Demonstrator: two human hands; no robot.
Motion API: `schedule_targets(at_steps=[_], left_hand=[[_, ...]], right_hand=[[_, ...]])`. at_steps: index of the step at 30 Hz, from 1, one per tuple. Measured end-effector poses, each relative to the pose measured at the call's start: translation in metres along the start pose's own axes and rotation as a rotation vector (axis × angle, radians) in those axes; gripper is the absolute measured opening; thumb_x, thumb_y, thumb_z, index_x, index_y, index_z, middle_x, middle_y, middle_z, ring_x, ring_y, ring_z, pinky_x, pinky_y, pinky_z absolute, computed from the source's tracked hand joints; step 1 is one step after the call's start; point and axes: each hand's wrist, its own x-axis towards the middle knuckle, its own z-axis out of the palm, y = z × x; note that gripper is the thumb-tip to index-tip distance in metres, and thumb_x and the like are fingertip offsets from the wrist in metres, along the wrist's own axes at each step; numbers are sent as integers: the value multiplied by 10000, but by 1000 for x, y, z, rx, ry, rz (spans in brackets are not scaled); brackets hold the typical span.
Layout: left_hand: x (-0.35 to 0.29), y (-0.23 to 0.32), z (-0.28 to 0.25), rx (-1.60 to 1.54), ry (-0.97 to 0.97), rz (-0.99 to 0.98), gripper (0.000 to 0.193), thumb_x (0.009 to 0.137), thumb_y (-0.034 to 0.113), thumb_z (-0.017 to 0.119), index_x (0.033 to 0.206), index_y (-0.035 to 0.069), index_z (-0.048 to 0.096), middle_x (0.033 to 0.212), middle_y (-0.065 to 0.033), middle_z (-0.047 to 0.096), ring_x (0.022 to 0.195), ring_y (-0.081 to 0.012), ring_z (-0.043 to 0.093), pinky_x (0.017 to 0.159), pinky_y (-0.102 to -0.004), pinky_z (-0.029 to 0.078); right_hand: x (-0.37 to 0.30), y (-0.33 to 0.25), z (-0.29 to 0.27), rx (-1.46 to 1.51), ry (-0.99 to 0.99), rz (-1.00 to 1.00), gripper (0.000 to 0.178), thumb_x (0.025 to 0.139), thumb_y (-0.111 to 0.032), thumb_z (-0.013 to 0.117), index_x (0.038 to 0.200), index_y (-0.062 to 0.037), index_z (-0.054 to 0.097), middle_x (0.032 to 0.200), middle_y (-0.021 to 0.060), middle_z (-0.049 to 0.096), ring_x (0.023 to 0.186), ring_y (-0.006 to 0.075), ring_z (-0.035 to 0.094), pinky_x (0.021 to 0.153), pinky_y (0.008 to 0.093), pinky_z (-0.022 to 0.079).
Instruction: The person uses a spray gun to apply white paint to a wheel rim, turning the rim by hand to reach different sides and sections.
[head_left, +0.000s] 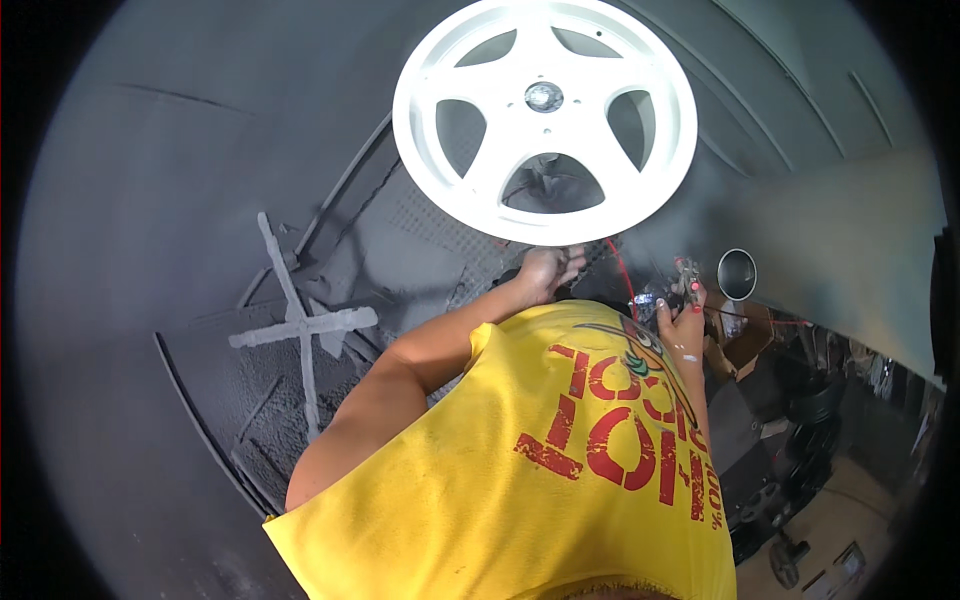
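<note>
A white car wheel rim (545, 215) with several broad spokes hangs or stands upright ahead of me; its support is hidden. My left hand (548, 271) is just below the rim's lower edge, fingers loosely bent and apart, with nothing seen in them. To the right, my right hand (683, 332) is wrapped round a metal spray gun (689, 283) with red parts. White specks mark the back of that hand. Beside the gun is a round silver cup (738, 274); I cannot tell whether it is joined to it.
A grey-coated cross-shaped stand (303, 325) is at the left. A red hose (623, 268) runs down behind my hands. On the right are an open cardboard box (745, 345) and dark clutter (800, 440). Grey walls (200, 160) curve around the floor grating (430, 220).
</note>
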Motion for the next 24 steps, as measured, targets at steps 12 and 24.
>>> schedule_targets(at_steps=[12,24], left_hand=[[-34,5,-120,1285,-358,-94,667,981,601,421,1449,132,501,1494,-122,484,1352,-295,469,1130,-364,339],[-25,7,-123,1217,-198,-95,715,937,665,455,1372,112,583,1396,-176,569,1307,-333,514,1112,-377,360]], right_hand=[[19,-95,-46,-37,31,-238,434,914,-51,616,1312,16,457,1156,102,587,888,165,537,804,315,462],[46,-239,-67,-134,-249,-422,285,947,-14,544,1224,50,529,1089,218,610,916,348,622,833,385,481]])
